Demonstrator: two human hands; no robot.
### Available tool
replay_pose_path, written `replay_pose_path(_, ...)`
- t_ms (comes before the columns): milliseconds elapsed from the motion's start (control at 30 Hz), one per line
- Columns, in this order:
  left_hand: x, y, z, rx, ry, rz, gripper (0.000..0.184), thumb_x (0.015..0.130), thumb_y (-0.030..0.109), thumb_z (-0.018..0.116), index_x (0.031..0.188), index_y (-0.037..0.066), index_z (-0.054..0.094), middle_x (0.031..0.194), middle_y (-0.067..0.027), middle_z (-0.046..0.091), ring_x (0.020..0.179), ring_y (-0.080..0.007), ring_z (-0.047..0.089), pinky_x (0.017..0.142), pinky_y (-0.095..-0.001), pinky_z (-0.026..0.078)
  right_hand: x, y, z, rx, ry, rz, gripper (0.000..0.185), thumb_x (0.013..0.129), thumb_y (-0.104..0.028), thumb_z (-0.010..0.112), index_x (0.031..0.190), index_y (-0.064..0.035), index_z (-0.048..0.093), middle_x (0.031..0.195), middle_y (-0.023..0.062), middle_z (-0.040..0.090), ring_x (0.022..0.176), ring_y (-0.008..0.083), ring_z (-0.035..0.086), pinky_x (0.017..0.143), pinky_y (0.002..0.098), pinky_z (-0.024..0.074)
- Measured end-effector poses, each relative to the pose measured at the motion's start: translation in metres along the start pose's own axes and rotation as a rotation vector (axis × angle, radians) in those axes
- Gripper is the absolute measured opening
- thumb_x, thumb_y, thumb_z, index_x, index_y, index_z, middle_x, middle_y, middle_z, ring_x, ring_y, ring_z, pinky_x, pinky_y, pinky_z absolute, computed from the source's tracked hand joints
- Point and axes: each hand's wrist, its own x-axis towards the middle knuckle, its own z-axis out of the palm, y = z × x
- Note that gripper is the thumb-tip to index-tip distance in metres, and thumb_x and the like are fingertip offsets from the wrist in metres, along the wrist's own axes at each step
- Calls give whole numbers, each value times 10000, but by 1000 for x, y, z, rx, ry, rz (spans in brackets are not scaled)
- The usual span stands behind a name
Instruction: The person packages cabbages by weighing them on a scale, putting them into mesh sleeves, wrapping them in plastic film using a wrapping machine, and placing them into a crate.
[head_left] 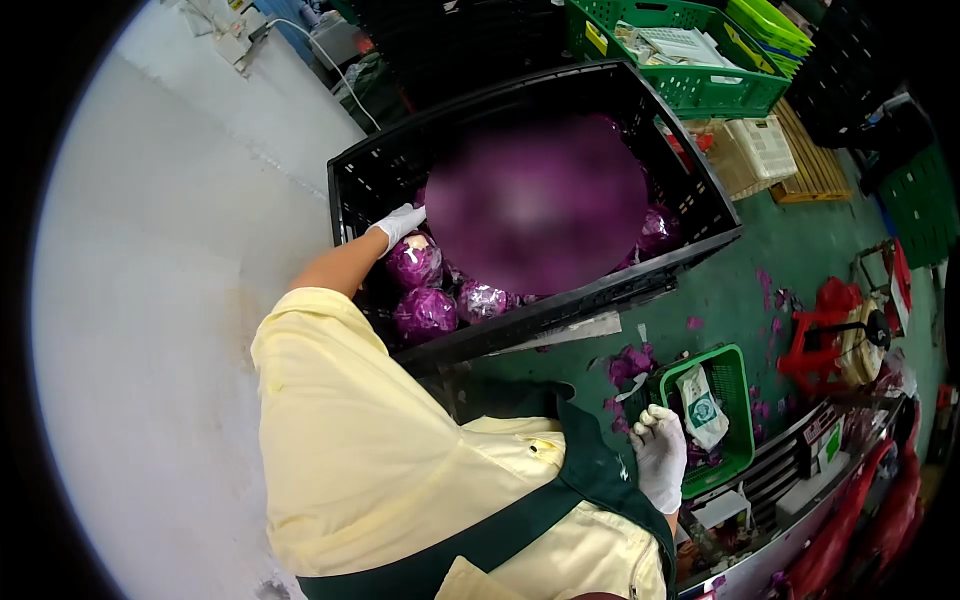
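A black crate [520, 325] holds several purple cabbages in clear wrap. Two of them, a cabbage [414, 261] and another cabbage [426, 314], lie at its near left corner. A large blurred patch covers the crate's middle. My left hand [402, 224], in a white glove, reaches in at the crate's left side, above the corner cabbage; its fingertips are hidden at the blur. My right hand [660, 455], also gloved, is held up beside a green basket [742, 415] with its fingers curled; I cannot make out anything in them. A white and green packet [703, 410] lies in that basket.
A green crate [700, 90] with papers stands at the back right, beside a wooden pallet [815, 165]. Purple leaves [630, 365] litter the green floor. A red stool [810, 350] stands at the right. The white wall [170, 300] runs along my left.
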Motion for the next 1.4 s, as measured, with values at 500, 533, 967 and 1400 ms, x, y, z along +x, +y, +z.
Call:
replay_pose_path(500,18,56,8,-379,3,13,910,807,708,506,1382,9,412,1350,-200,497,1205,-371,512,969,-515,412,-4,-4,-4,6,62,-11,195,903,-169,544,1040,-44,604,931,55,646,804,138,616,777,282,497)
replay_pose_path(533,40,48,12,-401,84,44,904,813,705,498,1386,11,407,1352,-203,493,1202,-369,515,964,-513,417,-3,-4,-2,1,39,-5,194,906,-164,539,1042,-42,604,929,54,645,807,138,615,779,283,495)
replay_pose_path(967,-265,373,208,-390,429,1527,350,1023,177,413,1302,-26,475,1281,-157,538,1106,-224,560,1007,-332,408,-87,-48,-128,188,115,-376,233,960,-168,488,1095,-19,604,1003,75,648,887,142,626,841,298,510)
replay_pose_path(1400,-770,290,728,420,-1718,1554,426,933,127,535,1344,31,477,1101,-97,612,1030,-166,574,928,-297,441,-481,186,-283,227,1857,-907,144,887,-54,525,976,-39,637,924,78,652,835,205,628,785,325,510)
